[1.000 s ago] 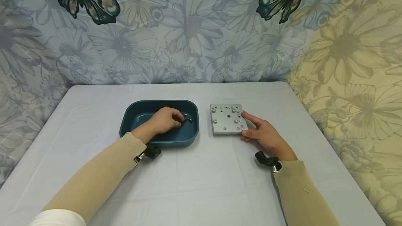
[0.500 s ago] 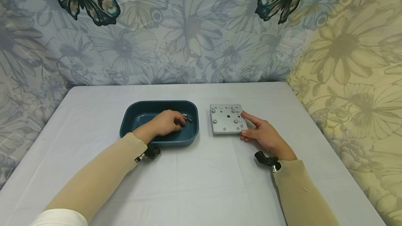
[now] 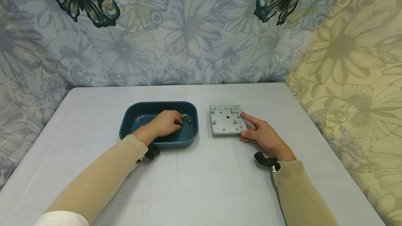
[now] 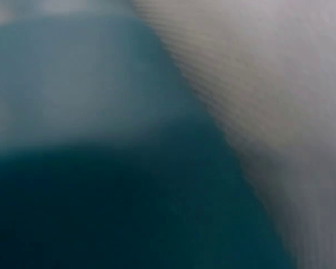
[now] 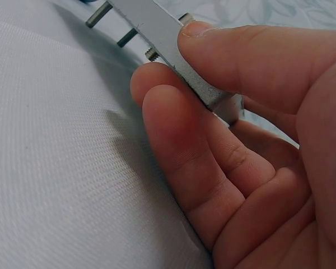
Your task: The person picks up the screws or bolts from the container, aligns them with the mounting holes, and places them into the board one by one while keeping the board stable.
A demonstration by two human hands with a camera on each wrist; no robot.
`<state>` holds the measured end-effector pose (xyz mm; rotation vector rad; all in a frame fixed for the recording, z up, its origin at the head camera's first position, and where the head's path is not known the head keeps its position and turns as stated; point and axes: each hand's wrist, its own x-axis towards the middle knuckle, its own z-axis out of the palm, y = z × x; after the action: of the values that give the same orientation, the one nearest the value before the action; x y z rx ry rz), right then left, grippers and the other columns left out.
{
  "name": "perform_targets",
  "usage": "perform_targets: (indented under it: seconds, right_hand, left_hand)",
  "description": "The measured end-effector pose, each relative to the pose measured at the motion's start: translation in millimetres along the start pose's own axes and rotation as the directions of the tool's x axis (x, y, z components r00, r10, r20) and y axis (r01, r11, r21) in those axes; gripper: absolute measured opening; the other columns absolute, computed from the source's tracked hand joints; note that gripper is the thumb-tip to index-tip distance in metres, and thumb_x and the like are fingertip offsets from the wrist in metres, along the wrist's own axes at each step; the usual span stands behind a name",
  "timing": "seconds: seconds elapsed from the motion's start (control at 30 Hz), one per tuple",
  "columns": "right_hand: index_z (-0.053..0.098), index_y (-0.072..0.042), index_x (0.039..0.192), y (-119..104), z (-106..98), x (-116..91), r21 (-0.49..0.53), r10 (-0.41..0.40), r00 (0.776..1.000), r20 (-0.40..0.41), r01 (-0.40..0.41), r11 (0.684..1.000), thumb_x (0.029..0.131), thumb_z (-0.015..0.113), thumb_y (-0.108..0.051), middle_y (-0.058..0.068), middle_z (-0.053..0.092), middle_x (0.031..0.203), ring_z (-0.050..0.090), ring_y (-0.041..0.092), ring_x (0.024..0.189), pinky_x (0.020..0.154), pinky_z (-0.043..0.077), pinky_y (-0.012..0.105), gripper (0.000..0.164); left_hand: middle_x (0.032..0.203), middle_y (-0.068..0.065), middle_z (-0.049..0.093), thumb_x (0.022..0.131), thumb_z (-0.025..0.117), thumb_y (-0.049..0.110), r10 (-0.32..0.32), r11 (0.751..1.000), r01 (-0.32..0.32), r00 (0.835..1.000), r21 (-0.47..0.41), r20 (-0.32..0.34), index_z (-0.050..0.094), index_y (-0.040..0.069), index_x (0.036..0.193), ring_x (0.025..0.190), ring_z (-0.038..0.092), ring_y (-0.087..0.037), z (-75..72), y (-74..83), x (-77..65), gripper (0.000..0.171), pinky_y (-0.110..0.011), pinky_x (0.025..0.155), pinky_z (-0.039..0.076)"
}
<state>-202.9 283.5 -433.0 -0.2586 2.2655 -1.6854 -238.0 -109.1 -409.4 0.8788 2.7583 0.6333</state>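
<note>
In the head view my left hand (image 3: 166, 122) reaches down into a dark blue tray (image 3: 125, 123), fingers bent towards its floor. Beside those fingertips lie a few small metal screws (image 3: 188, 120). Whether the fingers pinch one is hidden by the hand. My right hand (image 3: 263, 132) grips the right edge of a square metal plate (image 3: 223, 118) dotted with holes and screw heads. The right wrist view has the thumb on the edge of the plate (image 5: 173, 47) and fingers beneath it, with screw ends (image 5: 152, 54) poking out of the underside.
A white cloth covers the table (image 3: 201, 184). The left wrist view is a blur of the blue tray (image 4: 73, 84) and pale fabric (image 4: 269, 73). Behind the table hangs a flowered cloth (image 3: 188, 30). Each wrist carries a black camera (image 3: 265, 159).
My left hand's fingers have shifted slightly within the tray beside the screws, bending further down. The right hand and the plate stay in place.
</note>
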Motion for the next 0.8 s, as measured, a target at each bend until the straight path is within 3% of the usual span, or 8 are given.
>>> perform_targets:
  seconds: [0.17,0.6,0.8]
  right_hand:
    - [0.034,-0.017,0.157,0.3,0.1,-0.2,-0.005,0.002,1.0,-0.002,-0.002,1.0,0.086,0.08,-0.015,0.021,0.072,0.091,0.07,0.028,0.077,0.075,0.056,0.03,0.084]
    - [0.035,-0.02,0.157,-1.9,0.6,-1.0,0.016,0.021,1.0,0.004,-0.022,1.0,0.086,0.08,-0.016,0.022,0.072,0.093,0.07,0.029,0.079,0.075,0.057,0.031,0.085]
    - [0.034,-0.019,0.157,-1.4,0.0,-1.0,0.015,0.016,1.0,0.005,-0.016,1.0,0.086,0.08,-0.016,0.022,0.072,0.092,0.07,0.028,0.079,0.075,0.056,0.031,0.085]
  left_hand:
    - [0.124,-0.012,0.064,0.091,0.07,0.007,-0.023,1.0,0.023,0.999,0.003,-0.03,0.076,0.004,0.109,0.118,0.059,-0.03,0.9,-1.0,-0.6,0.019,-0.042,0.101,0.046]
    - [0.115,-0.01,0.068,0.091,0.07,0.005,-0.003,0.998,0.007,0.998,0.057,-0.055,0.077,0.004,0.105,0.11,0.063,-0.027,0.2,1.0,-3.1,0.016,-0.04,0.096,0.049]
    - [0.109,-0.007,0.07,0.094,0.068,0.01,-0.086,0.995,0.082,0.995,-0.061,-0.059,0.075,0.006,0.111,0.101,0.064,-0.022,-2.8,4.1,-3.1,0.019,-0.04,0.089,0.051]
